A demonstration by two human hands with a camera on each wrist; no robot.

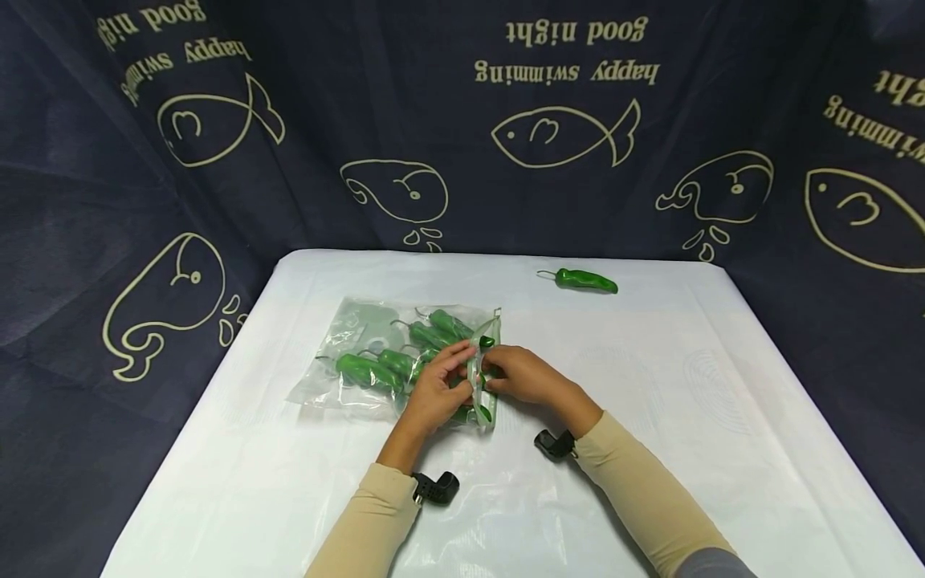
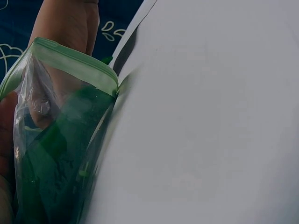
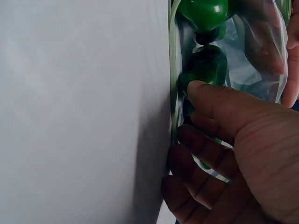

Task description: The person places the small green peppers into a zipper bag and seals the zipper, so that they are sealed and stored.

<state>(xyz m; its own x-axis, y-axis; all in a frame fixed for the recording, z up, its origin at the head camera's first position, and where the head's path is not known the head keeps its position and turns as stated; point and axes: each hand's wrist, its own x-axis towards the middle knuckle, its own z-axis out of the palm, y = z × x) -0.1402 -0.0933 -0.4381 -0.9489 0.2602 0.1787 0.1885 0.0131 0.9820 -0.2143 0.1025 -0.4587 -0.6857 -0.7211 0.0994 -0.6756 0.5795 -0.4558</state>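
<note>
A clear zip bag [image 1: 357,321] with a pale green zip strip [image 2: 77,63] lies on its side, its mouth facing right. Several green peppers [image 1: 364,371] are inside, some with ends showing at the mouth. My left hand [image 1: 432,392] holds the bag near its mouth by the upper edge, lifting the plastic. At the mouth, my right hand [image 1: 531,376] has its fingers curled, with thumb and forefinger on the end of a green pepper [image 3: 208,65]. Part of that pepper is hidden by the fingers. Another green pepper [image 1: 587,279] lies alone near the far edge.
A white cloth covers the table [image 1: 650,337]. Behind and around it hangs a dark curtain [image 1: 448,88] with fish and whale drawings. Each wrist carries a small black camera [image 1: 437,487].
</note>
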